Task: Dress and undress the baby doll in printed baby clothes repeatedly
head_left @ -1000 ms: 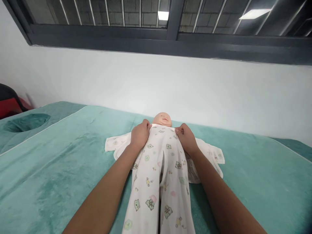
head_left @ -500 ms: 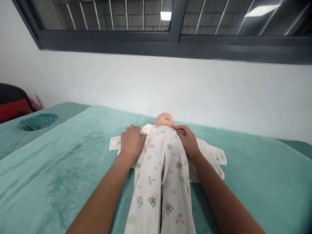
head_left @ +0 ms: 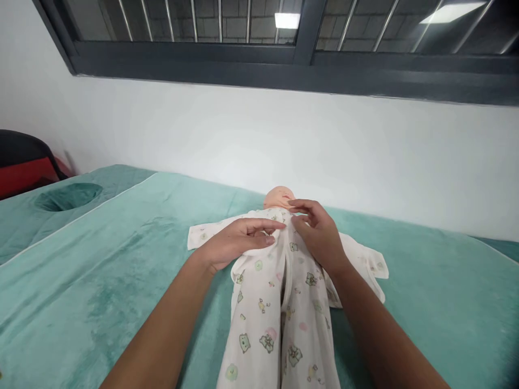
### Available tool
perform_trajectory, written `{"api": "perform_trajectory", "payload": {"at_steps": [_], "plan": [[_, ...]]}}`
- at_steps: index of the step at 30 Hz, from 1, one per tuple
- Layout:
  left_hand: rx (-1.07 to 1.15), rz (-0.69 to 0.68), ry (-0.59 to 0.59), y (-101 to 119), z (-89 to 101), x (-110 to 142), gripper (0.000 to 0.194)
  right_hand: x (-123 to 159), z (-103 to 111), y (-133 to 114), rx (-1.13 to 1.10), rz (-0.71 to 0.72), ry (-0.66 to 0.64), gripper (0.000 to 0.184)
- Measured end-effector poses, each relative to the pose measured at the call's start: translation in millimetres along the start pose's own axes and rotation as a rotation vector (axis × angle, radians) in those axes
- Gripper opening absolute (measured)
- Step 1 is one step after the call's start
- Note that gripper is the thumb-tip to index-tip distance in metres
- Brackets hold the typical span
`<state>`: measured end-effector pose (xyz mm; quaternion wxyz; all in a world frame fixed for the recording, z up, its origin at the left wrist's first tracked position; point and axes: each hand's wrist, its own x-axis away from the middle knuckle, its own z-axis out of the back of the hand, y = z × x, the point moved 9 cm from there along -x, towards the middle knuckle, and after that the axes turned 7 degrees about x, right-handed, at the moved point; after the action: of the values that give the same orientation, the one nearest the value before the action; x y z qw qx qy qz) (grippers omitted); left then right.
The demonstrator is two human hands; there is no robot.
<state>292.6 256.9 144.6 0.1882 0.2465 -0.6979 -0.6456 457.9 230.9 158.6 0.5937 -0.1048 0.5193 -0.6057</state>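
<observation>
A baby doll lies on its back, its head [head_left: 278,198] toward the wall. White printed baby pants [head_left: 263,324] are spread over its body, the legs running toward me. Beneath them a white baby shirt has one sleeve [head_left: 203,235] stretched left and the other [head_left: 371,262] right. My left hand [head_left: 241,240] is open over the doll's chest, fingers reaching right across the cloth. At the neckline my right hand [head_left: 318,232] is also open, fingers by the doll's chin and thumb apart. The doll's arms and legs do not show.
Everything lies on a green plush cover [head_left: 121,259]. At the left is a round hollow [head_left: 68,197] in the cover, with a black and red object [head_left: 26,165] behind it. A white wall [head_left: 203,129] and a dark-framed window [head_left: 182,59] close off the far side.
My left hand has moved from the shirt's left shoulder rightward onto the chest. My right hand has lifted slightly, its thumb now apart from the fingers. The view has shifted a little.
</observation>
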Motion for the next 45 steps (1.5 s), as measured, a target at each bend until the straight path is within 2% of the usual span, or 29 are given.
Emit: {"api": "perform_trajectory", "payload": {"at_steps": [3, 5, 6, 7, 9, 11, 13, 15, 18, 22, 27, 31, 34, 37, 41, 45], "plan": [[0.056, 0.047, -0.257, 1, -23.0, 10, 0.047, 0, -27, -32, 0.14, 0.18, -0.238, 0.046], [0.109, 0.068, -0.414, 3, -32.0, 20, 0.048, -2, -43, -40, 0.24, 0.277, -0.352, 0.048], [0.11, 0.077, -0.452, 3, -31.8, 24, 0.046, -4, -48, -39, 0.279, 0.294, -0.386, 0.047], [0.085, 0.087, -0.457, 3, -28.2, 27, 0.042, -7, -51, -35, 0.306, 0.288, -0.396, 0.044], [-0.025, 0.13, -0.389, -1, -13.5, 29, 0.036, -13, -51, -26, 0.334, 0.226, -0.354, 0.039], [-0.163, 0.219, -0.329, -9, 0.4, 31, 0.039, -16, -45, -17, 0.358, 0.154, -0.255, 0.034], [-0.313, 0.317, -0.335, -19, 6.8, 34, 0.046, -17, -36, -11, 0.382, 0.092, -0.15, 0.03], [-0.465, 0.355, -0.346, -25, 8.3, 35, 0.042, -16, -28, -7, 0.384, 0.042, -0.064, 0.027], [-0.657, 0.312, -0.309, -28, 6.6, 32, 0.026, -15, -22, -2, 0.368, 0.002, -0.004, 0.026], [-0.781, 0.184, -0.298, -20, -3.5, 33, 0.019, -14, -22, -2, 0.348, 0.012, 0.007, 0.025], [-0.635, 0.123, -0.334, 3, -14.7, 41, 0.015, -9, -20, 9, 0.235, -0.115, -0.011, 0.025], [-0.464, 0.027, -0.337, 20, -24.7, 40, 0.018, -3, -11, 1, 0.138, -0.09, 0.098, 0.026], [-0.443, 0.082, -0.364, 11, -33.9, 37, 0.02, 0, -5, -1, 0.072, -0.108, 0.188, 0.022], [-0.457, 0.188, -0.405, -3, -42.8, 34, 0.018, 0, -3, 4, 0.051, -0.157, 0.205, 0.021], [-0.418, 0.326, -0.478, -19, -51.1, 34, 0.017, -2, -4, 16, 0.041, -0.22, 0.158, 0.022], [-0.272, 0.363, -0.562, -26, -56.0, 36, 0.015, -2, -8, 26, 0.012, -0.203, 0.064, 0.02]]}}
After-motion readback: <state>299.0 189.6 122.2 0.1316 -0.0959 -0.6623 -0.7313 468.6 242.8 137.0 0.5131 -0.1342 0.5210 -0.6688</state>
